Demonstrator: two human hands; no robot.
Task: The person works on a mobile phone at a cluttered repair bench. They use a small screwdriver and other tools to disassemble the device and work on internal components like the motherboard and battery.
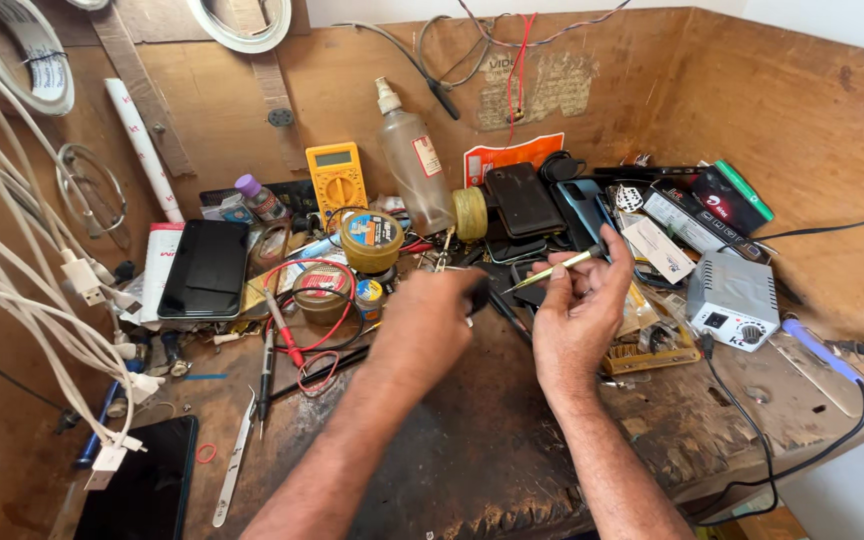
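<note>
Right hand [577, 315] fingers pinched shut on a thin yellow-green tool [554, 270], tip pointing left. Left hand [430, 318] curled closed around a small dark object [478, 297], mostly hidden; can't tell what it is. Both hover above the worn wooden bench [472, 440]. Beyond them: stacked phones [522, 200], a yellow multimeter [337, 178], a grey soldering station [733, 297] to the right.

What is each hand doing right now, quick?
Left hand: closed on a small dark object, too hidden to identify.
Right hand: closed, holding a thin yellow-green tool.
</note>
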